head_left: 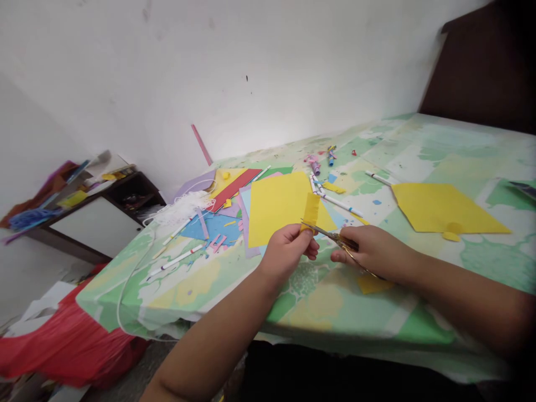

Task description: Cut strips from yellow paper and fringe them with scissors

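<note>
My left hand pinches the lower end of a narrow yellow paper strip, which stands upright with small cuts along its right edge. My right hand is closed round the handles of a pair of gold-handled scissors. The blades point left and lie across the strip just above my left fingers. Behind the strip lies a large yellow sheet on top of other coloured sheets. A small yellow paper piece rests under my right wrist.
A patterned cloth covers the table. Several markers lie about, with white string and a red strip at left. Another yellow sheet is at right. Small rolled paper pieces sit farther back. A cabinet stands left.
</note>
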`<action>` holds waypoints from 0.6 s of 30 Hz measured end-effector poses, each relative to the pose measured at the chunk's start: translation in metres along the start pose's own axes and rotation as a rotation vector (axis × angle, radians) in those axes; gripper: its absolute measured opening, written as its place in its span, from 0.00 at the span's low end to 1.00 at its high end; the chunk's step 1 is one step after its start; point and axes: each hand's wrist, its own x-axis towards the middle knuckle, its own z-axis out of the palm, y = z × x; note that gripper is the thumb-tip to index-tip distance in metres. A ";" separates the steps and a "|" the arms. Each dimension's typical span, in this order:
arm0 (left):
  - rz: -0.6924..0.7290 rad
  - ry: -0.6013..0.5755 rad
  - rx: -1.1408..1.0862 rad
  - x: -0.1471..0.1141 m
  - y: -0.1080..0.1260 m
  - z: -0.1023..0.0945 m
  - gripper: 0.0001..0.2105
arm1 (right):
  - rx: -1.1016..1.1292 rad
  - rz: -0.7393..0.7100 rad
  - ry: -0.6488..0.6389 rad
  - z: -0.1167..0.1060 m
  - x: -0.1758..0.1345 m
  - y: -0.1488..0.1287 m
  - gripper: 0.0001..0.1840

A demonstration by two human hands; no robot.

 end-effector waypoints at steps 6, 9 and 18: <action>0.018 0.014 0.039 0.000 0.000 0.000 0.07 | 0.006 -0.003 0.000 0.002 0.001 0.002 0.22; 0.025 0.029 0.068 0.000 0.001 0.000 0.06 | 0.012 -0.008 0.000 0.003 0.001 0.002 0.22; 0.017 0.035 0.122 -0.004 0.005 -0.003 0.08 | -0.029 -0.019 -0.001 0.003 0.001 0.002 0.22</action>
